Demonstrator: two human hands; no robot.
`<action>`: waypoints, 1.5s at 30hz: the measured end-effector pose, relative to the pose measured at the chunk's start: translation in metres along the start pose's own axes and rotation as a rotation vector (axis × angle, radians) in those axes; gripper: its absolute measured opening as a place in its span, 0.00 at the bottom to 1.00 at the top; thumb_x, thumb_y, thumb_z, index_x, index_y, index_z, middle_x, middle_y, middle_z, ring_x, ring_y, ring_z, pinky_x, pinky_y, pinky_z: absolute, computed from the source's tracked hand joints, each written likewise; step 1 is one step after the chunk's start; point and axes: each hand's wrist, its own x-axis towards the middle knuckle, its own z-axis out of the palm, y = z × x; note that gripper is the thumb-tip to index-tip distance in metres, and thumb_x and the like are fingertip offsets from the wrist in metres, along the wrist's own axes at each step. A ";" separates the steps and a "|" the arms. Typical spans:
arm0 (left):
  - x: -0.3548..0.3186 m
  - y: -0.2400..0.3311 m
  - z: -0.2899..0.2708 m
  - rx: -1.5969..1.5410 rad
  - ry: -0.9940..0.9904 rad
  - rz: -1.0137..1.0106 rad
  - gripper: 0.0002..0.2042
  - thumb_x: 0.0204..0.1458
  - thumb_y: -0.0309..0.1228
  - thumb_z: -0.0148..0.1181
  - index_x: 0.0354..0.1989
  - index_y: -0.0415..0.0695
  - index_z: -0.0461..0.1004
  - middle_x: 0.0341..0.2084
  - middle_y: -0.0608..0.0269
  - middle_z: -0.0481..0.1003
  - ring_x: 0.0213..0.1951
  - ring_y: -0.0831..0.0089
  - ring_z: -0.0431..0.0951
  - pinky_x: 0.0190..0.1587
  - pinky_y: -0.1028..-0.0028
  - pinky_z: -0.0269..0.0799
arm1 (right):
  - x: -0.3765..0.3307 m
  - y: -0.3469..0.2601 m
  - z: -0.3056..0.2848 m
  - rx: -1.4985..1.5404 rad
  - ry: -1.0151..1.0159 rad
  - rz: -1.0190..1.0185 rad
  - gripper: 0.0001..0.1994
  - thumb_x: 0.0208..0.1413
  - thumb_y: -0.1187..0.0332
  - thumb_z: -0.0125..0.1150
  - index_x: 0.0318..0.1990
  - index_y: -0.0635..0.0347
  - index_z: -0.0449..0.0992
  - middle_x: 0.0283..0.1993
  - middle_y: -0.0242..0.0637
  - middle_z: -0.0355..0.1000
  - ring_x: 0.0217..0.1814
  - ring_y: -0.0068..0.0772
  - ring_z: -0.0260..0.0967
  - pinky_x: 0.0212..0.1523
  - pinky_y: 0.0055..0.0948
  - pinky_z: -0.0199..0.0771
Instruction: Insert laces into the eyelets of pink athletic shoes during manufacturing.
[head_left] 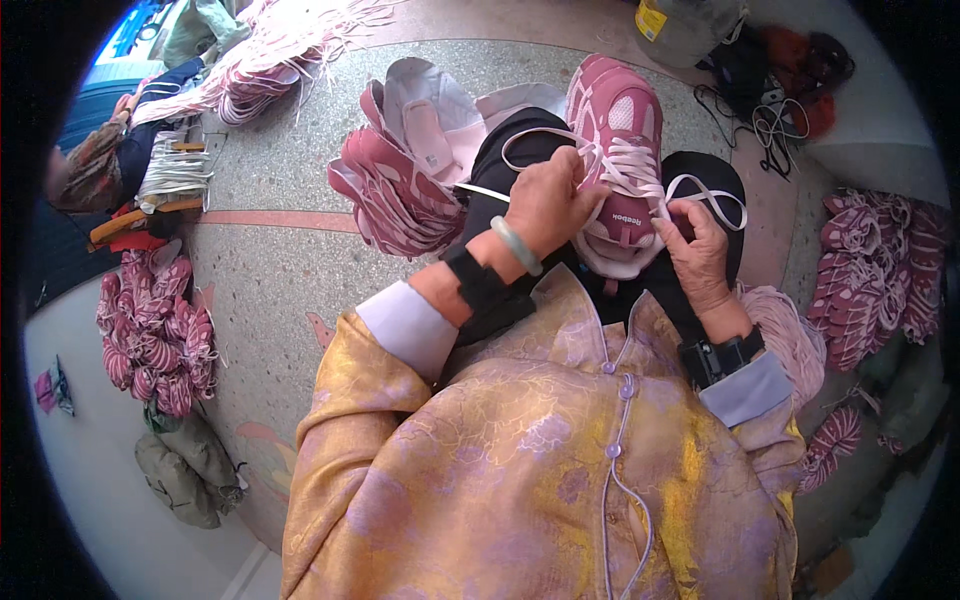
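A pink and white sneaker (612,105) lies across my black-trousered lap, its toe pointing away from me. White shoelace (630,165) crosses its tongue through the upper eyelets. At the left side of the lacing, my left hand (545,205) is closed with thumb and forefinger on the lace, and a loop of it arcs above the fingers. My right hand (697,250) pinches at the right eyelet edge by the tongue, where another lace loop (715,195) curls out. What exactly lies between the right fingertips is partly hidden.
Left of my lap is a stack of unlaced pink shoe uppers (400,190). Pink laces (270,60) spread at the far left, near another person (95,170) and a white lace bundle (175,175). Pink bundles (155,330) lie left; more uppers (870,270) hang right. A clear jug (690,30) stands far right.
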 end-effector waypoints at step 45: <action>0.026 -0.006 0.003 -0.714 0.026 -0.193 0.11 0.44 0.19 0.54 0.37 0.38 0.65 0.26 0.63 0.72 0.28 0.78 0.72 0.32 0.79 0.69 | -0.028 0.001 -0.050 -0.355 -0.046 -0.430 0.16 0.40 0.72 0.57 0.40 0.62 0.67 0.40 0.42 0.66 0.43 0.43 0.64 0.46 0.39 0.59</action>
